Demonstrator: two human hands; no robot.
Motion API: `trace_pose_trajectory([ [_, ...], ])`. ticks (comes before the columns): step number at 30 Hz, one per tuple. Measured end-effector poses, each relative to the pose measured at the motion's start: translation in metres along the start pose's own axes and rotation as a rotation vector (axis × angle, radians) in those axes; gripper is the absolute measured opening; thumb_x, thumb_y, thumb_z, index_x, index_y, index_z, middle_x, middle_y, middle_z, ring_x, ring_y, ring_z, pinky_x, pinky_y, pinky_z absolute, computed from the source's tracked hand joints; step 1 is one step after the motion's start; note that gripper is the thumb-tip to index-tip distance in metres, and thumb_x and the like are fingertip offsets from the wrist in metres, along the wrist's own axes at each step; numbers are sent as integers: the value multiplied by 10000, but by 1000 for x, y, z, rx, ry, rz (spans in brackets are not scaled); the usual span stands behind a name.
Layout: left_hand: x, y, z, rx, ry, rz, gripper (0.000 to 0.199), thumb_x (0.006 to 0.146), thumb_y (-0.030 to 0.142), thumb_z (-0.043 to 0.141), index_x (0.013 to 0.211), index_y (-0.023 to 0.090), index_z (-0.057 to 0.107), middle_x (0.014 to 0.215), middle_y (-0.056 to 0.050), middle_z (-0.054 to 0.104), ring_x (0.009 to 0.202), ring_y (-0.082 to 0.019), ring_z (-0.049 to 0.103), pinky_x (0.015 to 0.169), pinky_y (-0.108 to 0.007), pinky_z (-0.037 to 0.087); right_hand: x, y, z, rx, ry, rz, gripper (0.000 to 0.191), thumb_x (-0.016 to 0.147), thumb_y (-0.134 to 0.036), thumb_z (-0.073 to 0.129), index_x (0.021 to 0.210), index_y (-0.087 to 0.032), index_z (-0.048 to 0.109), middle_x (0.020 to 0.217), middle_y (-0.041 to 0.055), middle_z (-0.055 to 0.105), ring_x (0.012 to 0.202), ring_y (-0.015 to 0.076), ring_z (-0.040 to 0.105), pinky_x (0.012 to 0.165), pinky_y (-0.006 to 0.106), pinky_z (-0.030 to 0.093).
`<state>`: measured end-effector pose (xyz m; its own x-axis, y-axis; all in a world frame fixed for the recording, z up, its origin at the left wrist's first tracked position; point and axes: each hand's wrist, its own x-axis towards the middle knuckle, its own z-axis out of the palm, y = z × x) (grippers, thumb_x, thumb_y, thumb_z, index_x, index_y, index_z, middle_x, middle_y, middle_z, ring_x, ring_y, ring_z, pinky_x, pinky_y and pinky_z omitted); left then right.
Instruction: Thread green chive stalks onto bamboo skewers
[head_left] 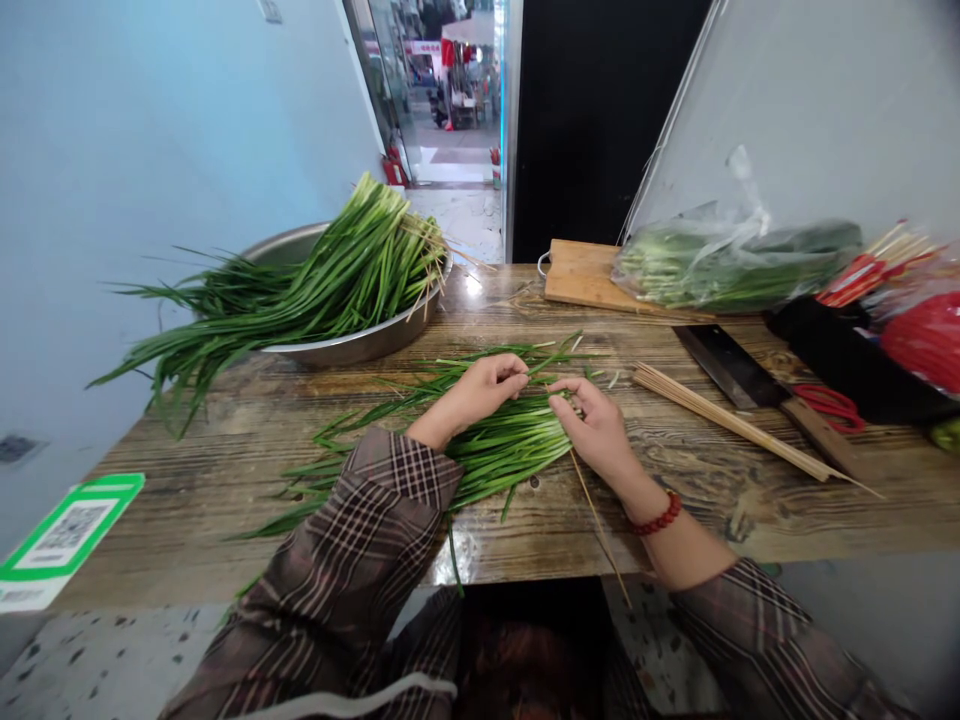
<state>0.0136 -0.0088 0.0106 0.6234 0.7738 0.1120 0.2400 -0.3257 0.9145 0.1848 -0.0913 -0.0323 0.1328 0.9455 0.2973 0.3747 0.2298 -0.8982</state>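
Note:
Green chives (510, 450) lie spread on the wooden table in front of me, their pale ends toward the right. My left hand (491, 385) is over the top of the pile, thumb and forefinger pinched together; what is between them is too small to make out. Close by on the right, my right hand (596, 430) is at the pale ends, thumb and fingers bent toward each other, its hold unclear. A thin stick (600, 525) slants from below the right hand over the table's front edge.
A metal basin (360, 345) heaped with chives stands back left. Toward the right are a bundle of thin sticks (727, 420), a cleaver (731, 365), red scissors (829, 408), a cutting board (589, 275) and a plastic bag of greens (739, 262).

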Motion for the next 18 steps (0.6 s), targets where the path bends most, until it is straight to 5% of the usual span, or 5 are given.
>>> trace_pose_trajectory([
  [18,0,-1,1,-5,72,12,168,760,293,624,766,140,556,680,28,513,639,-88,442,603,-214,347,0,4,1,12,4,2,191,858,-363,542,945,-212,622,829,25,660,691,156,598,635,281,461],
])
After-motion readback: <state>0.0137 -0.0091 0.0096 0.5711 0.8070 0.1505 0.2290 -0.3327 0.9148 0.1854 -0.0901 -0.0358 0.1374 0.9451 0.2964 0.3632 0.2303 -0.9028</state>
